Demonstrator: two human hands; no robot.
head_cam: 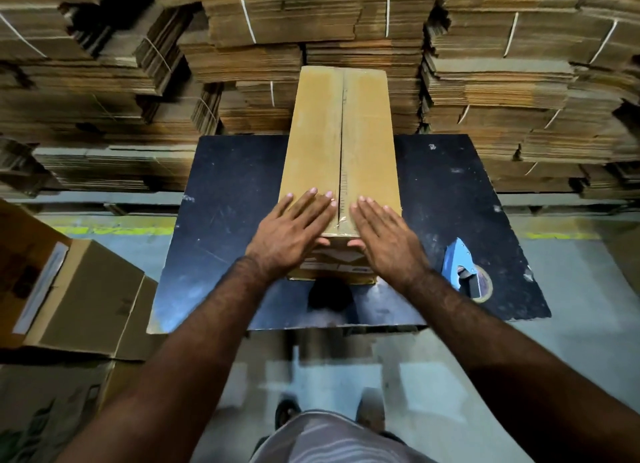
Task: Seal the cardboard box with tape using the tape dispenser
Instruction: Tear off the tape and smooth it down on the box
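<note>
A long brown cardboard box (341, 133) lies on a dark table (228, 199), its flaps closed along a centre seam running away from me, with clear tape visible at the near end. My left hand (291, 234) and my right hand (384, 237) press flat on the near end of the lid, one on each side of the seam, thumbs down over the near edge. The blue tape dispenser (465, 272) lies on the table to the right of my right wrist, untouched.
Tall stacks of flattened, strapped cardboard (502, 74) fill the space behind and beside the table. Assembled cartons (79, 296) stand on the floor at the left. My feet and the grey floor show below the table's near edge.
</note>
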